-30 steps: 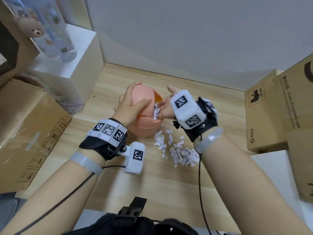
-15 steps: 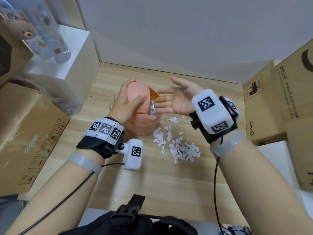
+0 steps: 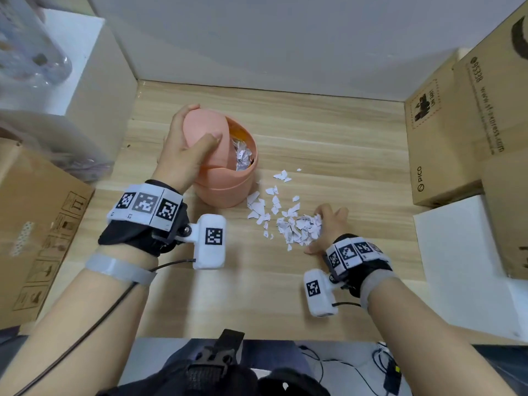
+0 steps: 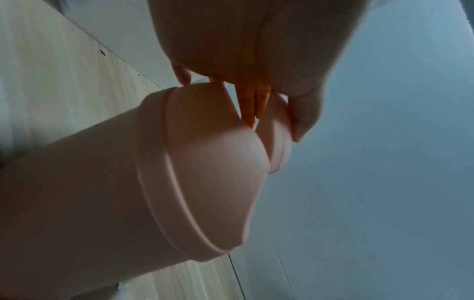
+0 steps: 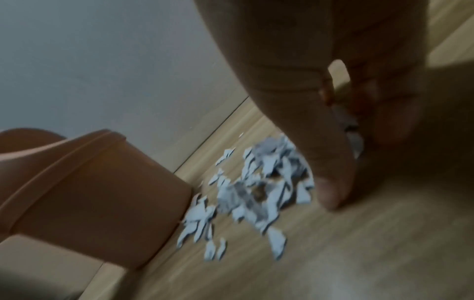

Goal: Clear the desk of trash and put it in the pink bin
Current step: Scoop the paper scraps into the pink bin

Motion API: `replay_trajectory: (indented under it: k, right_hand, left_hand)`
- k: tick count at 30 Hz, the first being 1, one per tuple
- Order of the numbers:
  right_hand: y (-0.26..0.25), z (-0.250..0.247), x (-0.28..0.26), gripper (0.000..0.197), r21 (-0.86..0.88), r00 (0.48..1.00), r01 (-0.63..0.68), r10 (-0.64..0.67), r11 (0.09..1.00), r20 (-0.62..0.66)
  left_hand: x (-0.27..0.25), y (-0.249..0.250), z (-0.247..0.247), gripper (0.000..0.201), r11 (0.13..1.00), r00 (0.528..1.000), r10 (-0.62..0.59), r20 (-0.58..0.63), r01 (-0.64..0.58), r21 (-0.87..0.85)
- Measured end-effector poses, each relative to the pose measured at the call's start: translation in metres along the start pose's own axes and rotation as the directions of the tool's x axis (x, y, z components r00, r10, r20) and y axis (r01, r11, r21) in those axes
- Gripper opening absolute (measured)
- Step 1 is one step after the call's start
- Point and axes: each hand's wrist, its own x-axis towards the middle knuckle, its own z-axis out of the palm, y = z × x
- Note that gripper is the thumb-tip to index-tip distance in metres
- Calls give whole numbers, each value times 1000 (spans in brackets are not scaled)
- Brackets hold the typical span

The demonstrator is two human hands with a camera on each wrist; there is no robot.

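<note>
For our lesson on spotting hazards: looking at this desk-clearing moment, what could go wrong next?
The right hand gathers loose paper scraps; small pieces may slip out on the way to the pink bin. The left hand holds the lid tilted open; if it lets go, the lid could swing shut and block the drop.

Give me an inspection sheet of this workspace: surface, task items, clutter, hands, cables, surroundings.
Surface: wooden desk, light grain, against a grey wall.
Task items: pink bin upright, swing lid tipped open, paper scraps inside; torn paper scraps heaped and scattered to the right of the bin.
Clutter: nothing seen beyond the scraps.
Hands: left hand holds the lid open; right hand closes on the scrap heap.
Cables: black cable along the left forearm; more cables below the desk's near edge.
Surroundings: cardboard boxes right and left, white boxes on both sides.
</note>
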Motion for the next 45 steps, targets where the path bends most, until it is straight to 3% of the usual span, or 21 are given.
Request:
replay_trajectory:
  k: [7,10,13,15,18,22,27,29,31,33,35,38,42,43,44,45]
  right_hand:
    - [-45,24,20,61,179,976,207,-189,962,-112]
    - [-57,20,22,70,201,964,264,-251,943,-86]
    - [-62,18,20,92,28,956,282,-278,959,-90]
    - [-64,22,18,94,-42,949,308,-310,951,-52]
    - [-72,31,17,75,-74,929,369,-370,926,8]
    - [-76,36,22,33,-54,887,461,-462,886,-1]
    - [-77,14,22,15,-135,927,374,-365,917,87]
    - [-80,-5,18,9,-58,941,329,-323,942,96]
    - [-86,-32,12,20,156,938,331,-342,931,53]
    - [-100,-61,-1,25,424,921,360,-389,831,-19]
    - [-118,-84,-12,25,569,902,383,-427,728,-60]
    - [-148,-98,-17,23,593,900,363,-435,719,-23]
    - [-176,-98,-20,6,528,895,322,-434,786,100]
    - [-183,-100,-29,3,552,866,328,-477,767,149]
    - [-190,-101,-37,4,616,774,370,-597,696,210]
    - [-193,-99,-40,12,731,646,388,-731,562,219]
  left_hand:
    - [1,1,0,65,1000,1000,13,7,-13,14]
    - [0,2,1,64,1000,1000,0,7,0,24]
    - [0,1,-1,61,999,1000,-13,-2,13,39]
    - [0,1,0,60,999,1000,-21,-4,21,49]
    - [0,1,0,60,999,1000,-24,-3,24,49]
    - [1,0,0,58,998,1000,-27,1,27,51]
    - [1,0,0,50,998,999,-44,3,44,55]
    - [1,0,0,50,998,999,-49,8,48,44]
    - [1,0,0,49,998,999,-52,9,52,38]
    - [2,-2,0,48,997,998,-59,9,59,49]
    - [3,-3,-1,48,996,998,-69,11,68,64]
    - [5,-5,-1,49,994,997,-79,11,78,81]
    - [5,-6,-1,54,992,996,-84,16,83,94]
    - [5,-6,-1,55,992,996,-82,21,79,97]
    - [5,-5,-2,57,992,996,-82,25,80,98]
    - [5,-5,-2,60,992,996,-85,27,82,99]
